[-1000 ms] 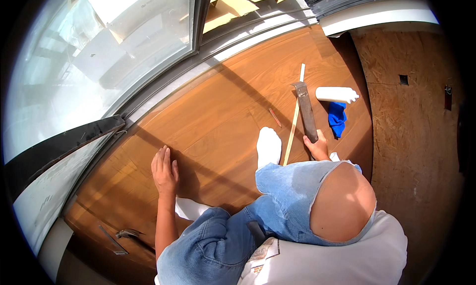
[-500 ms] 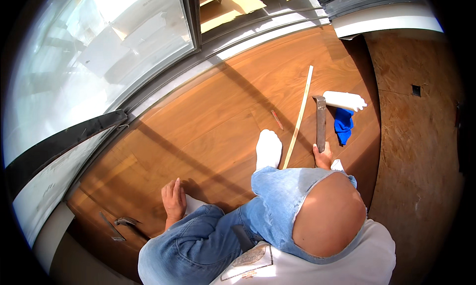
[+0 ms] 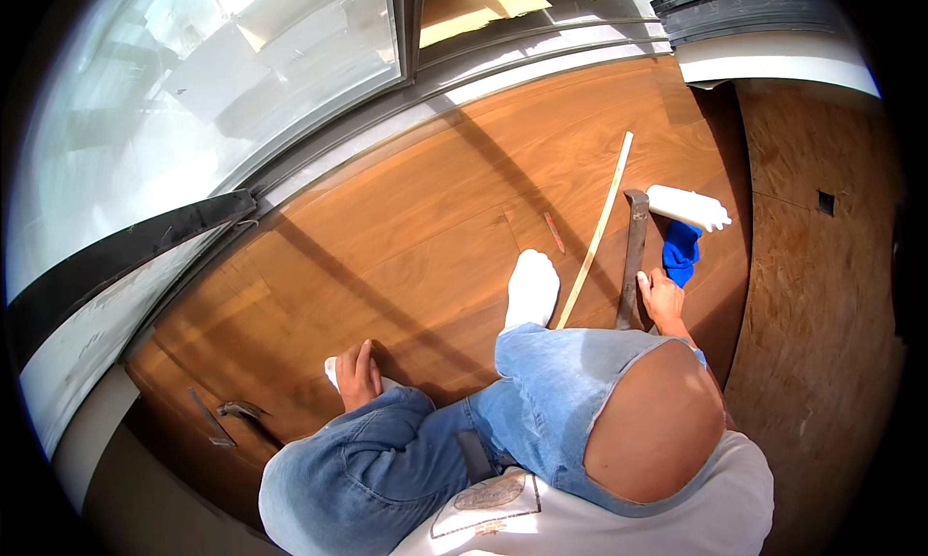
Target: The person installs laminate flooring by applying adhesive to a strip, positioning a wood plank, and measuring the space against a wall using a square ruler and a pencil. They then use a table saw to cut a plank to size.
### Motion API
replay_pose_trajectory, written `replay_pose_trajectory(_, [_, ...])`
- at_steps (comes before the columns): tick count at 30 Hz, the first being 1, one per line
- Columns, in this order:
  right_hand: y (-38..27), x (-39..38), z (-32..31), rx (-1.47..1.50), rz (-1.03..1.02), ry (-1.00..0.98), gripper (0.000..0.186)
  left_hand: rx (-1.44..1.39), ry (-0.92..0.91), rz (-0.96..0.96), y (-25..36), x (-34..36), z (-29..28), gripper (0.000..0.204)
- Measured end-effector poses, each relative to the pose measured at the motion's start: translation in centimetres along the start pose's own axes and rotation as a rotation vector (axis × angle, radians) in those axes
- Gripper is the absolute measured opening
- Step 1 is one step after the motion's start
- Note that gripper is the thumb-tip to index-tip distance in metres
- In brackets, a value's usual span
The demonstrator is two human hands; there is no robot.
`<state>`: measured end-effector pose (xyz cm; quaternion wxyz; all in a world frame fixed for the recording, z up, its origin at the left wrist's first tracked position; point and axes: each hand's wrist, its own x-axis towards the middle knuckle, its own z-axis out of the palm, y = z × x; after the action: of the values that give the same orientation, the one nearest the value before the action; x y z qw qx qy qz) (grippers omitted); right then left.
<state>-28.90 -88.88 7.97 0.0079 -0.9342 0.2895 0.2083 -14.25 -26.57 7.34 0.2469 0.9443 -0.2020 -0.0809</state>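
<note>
Right hand (image 3: 665, 300) is wrapped around the low end of the pry bar (image 3: 634, 251), which lies flat on the plank floor (image 3: 406, 237) beside the thin strip (image 3: 597, 229). Left hand (image 3: 358, 372) rests fingers-curled by the knee, holding nothing I can see. Looks like repositioning; lifting the bar cleanly seems next.

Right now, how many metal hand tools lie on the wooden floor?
2. A pry bar lies under the right hand, beside a thin wooden strip. A hammer lies at the lower left, near the left hand. The legs may hide others.
</note>
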Motion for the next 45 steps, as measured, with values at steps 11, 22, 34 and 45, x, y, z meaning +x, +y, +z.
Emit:
replay_pose_trajectory(11, [8.2, 7.4, 1.1, 0.151, 0.438, 0.251, 0.042, -0.021, 0.035, -0.028, -0.3, 0.3, -0.4, 0.045])
replay_pose_trajectory(22, [-19.5, 0.2, -13.9, 0.722, -0.480, 0.149, 0.045, -0.096, 0.083, -0.003, -2.1, 0.1, -0.4, 0.051])
replay_pose_trajectory(34, [-53.8, 7.4, -6.2, 0.200, -1.668, 0.210, 0.058, -0.084, 0.125, -0.093, -1.3, 0.2, 0.0, 0.051])
replay_pose_trajectory(45, [-47.3, 14.4, -7.3, 0.372, -1.337, 0.369, 0.049, -0.002, 0.076, -0.147, -1.8, -0.5, 0.1, 0.049])
